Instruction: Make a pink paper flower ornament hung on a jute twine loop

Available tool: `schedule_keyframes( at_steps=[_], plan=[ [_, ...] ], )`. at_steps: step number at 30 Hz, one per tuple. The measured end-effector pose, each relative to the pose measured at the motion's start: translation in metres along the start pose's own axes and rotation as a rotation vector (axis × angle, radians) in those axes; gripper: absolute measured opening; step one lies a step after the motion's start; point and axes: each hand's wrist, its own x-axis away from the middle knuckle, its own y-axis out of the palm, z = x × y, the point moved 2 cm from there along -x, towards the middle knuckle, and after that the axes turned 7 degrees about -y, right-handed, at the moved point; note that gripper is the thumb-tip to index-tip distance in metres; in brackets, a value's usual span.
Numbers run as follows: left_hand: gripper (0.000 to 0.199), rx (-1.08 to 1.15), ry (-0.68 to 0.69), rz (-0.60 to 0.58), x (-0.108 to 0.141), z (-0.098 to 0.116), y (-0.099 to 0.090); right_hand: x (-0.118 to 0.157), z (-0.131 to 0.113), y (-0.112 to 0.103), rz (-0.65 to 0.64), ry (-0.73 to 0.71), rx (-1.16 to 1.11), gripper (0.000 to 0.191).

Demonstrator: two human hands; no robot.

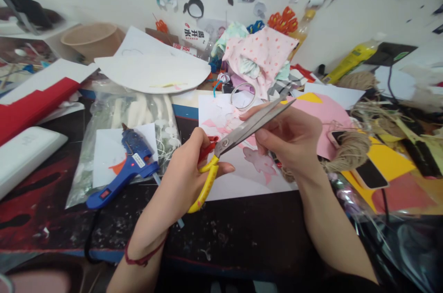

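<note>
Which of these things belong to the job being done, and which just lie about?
Seemingly part of the job:
yellow-handled metal scissors, in the left hand
white paper sheet beneath them
pink paper cut-out on it

Apparently just lying about:
blue plastic glue gun
brown twine coil
round tan pot

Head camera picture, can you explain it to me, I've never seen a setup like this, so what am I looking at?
There is no machine here. These are one person's bare hands, seen by a camera worn on that person's head, looking forward and down. The left hand holds yellow-handled metal scissors. The right hand is by the blades; whether it pinches anything is hard to tell. Below them, on the dark table, lies a white sheet of paper with pink shapes on it. Left of that is a blue plastic glue gun; to the right is a coil of brown twine.
</note>
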Motion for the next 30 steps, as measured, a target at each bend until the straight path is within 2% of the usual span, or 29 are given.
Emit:
schedule_keyframes(
  at_steps=[2, 5, 8, 10, 13, 20, 30],
  plan=[
    [0.044, 0.014, -0.017, 0.002, 0.0, -0.004, 0.0, 0.0, 0.001, -0.001, 0.02, 0.004, -0.005, 0.011],
    [0.042, 0.025, -0.009, 0.107, 0.0, -0.009, -0.001, -0.001, 0.001, -0.002, 0.018, 0.017, 0.012, 0.005],
    [0.051, -0.004, 0.057, 0.233, -0.003, -0.011, -0.001, 0.0, 0.003, -0.003, 0.013, 0.041, 0.038, 0.005],
    [0.059, -0.041, 0.074, 0.265, -0.004, -0.01, -0.001, 0.001, 0.005, -0.004, 0.023, 0.047, 0.085, 0.006],
    [0.058, -0.103, 0.02, 0.244, -0.005, -0.006, -0.002, 0.0, 0.008, -0.007, 0.021, -0.012, 0.15, 0.007],
    [0.044, -0.081, -0.068, 0.066, -0.004, 0.006, -0.009, -0.003, 0.007, -0.009, -0.058, -0.162, 0.2, 0.011],
    [0.057, -0.04, -0.155, 0.003, -0.005, 0.007, -0.008, -0.001, 0.004, -0.007, -0.097, -0.192, 0.173, 0.024]
  ],
)
